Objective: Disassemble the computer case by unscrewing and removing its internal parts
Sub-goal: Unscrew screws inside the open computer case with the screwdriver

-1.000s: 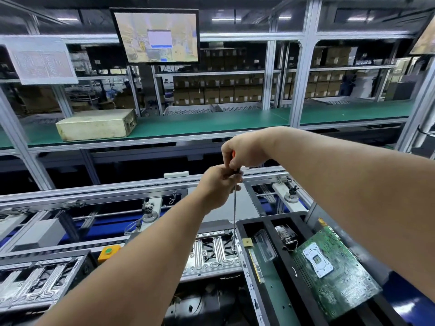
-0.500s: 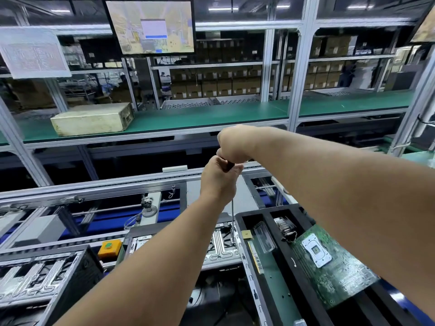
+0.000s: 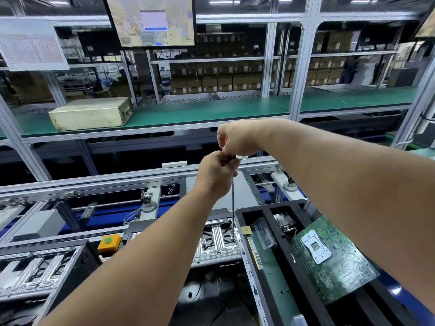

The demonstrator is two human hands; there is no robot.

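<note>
The computer case lies open below the hands – shiny grey metal with bumpy ridges, partly hidden by the arms. Both hands, left hand and right hand, squeeze a long screwdriver – its tip touches the case.

right hand | slid over screwdriver handle top | red now hidden

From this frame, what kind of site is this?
Probably an electronics factory line: aluminium-framed conveyor rails, a wall-mounted flat monitor, stacked brown cartons, and a bare green motherboard in a black tray.
</note>
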